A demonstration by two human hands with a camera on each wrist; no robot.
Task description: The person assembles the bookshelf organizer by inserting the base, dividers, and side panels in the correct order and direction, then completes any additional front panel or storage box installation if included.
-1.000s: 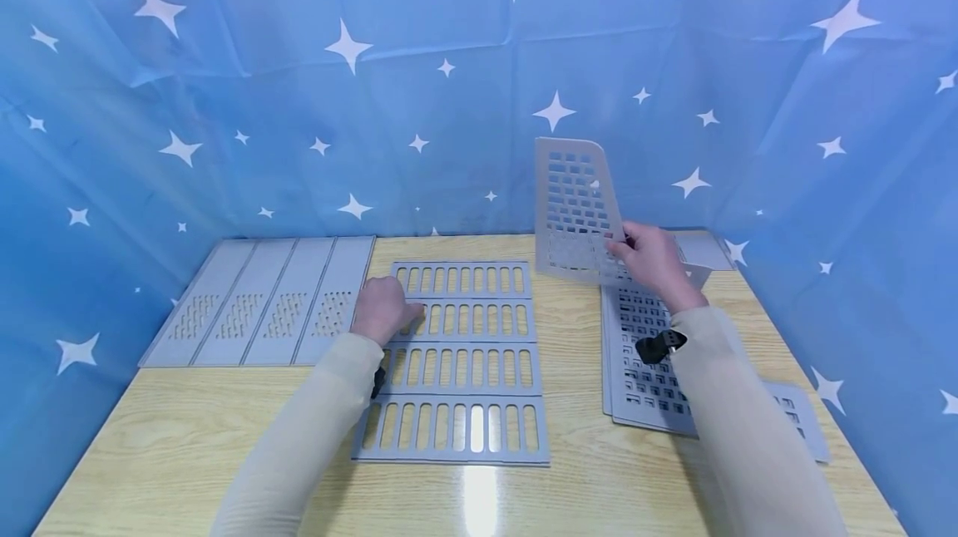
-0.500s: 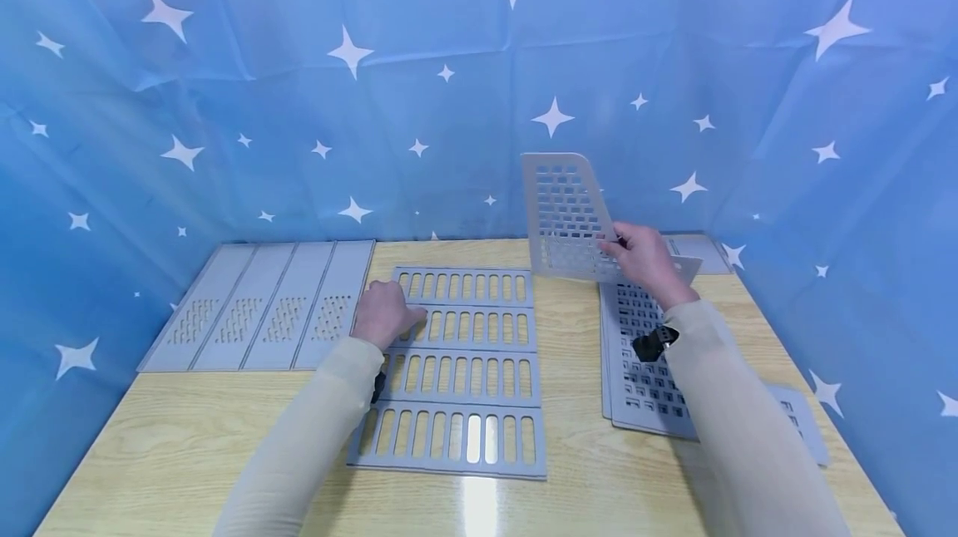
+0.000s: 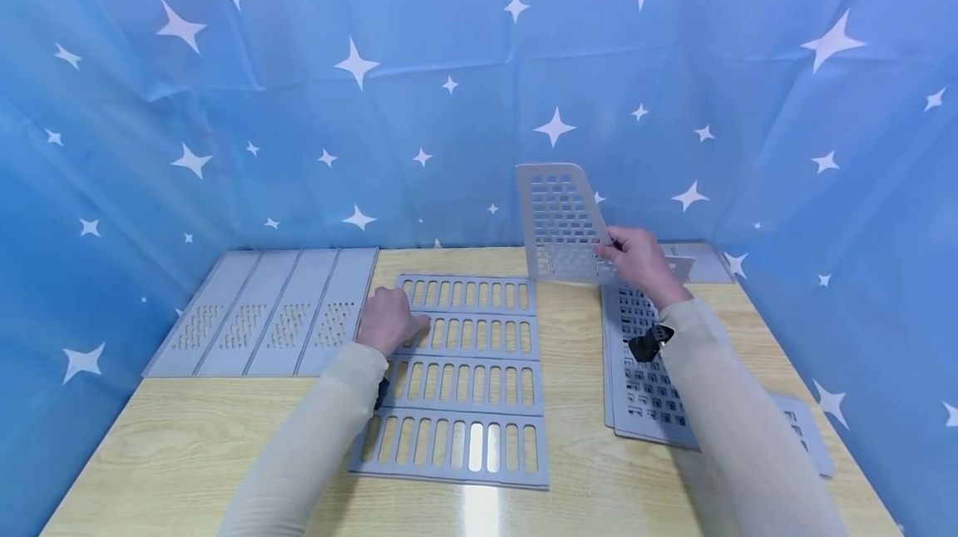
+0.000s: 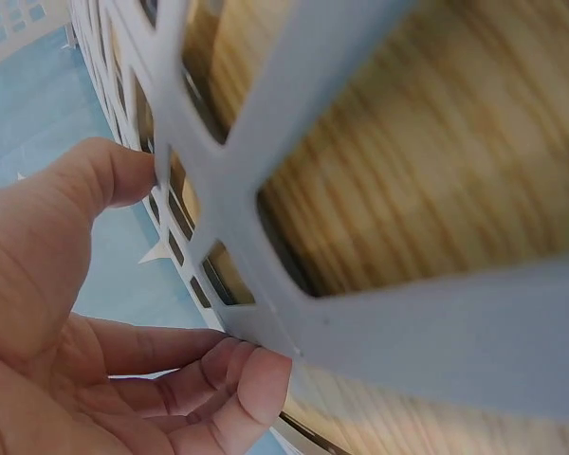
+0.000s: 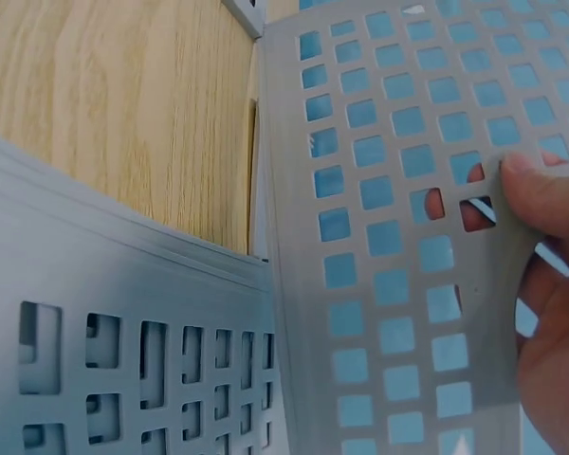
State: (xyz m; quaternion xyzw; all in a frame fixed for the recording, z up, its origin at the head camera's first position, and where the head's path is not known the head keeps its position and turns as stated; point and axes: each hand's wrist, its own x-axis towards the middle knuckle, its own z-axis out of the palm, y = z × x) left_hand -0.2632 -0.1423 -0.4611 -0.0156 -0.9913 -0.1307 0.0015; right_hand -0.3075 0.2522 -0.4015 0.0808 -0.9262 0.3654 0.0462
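A: What is seen nearest?

B: On the pale wood-grain table (image 3: pixel 127 454), at lower centre, a grey slotted panel (image 3: pixel 467 360) is laid in four rows. Its left edge is pinched by the left hand (image 3: pixel 386 321), fingers curled, thumb laid over it.

A: And at right?

B: A stack of grey perforated sheets (image 3: pixel 636 379) is laid flat. Above it, a round-cornered lattice panel (image 3: pixel 565 238) is held upright, its slanted edge clamped between the right hand's (image 3: pixel 639 258) thumb and fingers.

A: Farther off?

B: Four small-holed panels (image 3: pixel 262 296) are lined up at left; behind is hung a creased blue curtain (image 3: pixel 479 88), printed with white stars.
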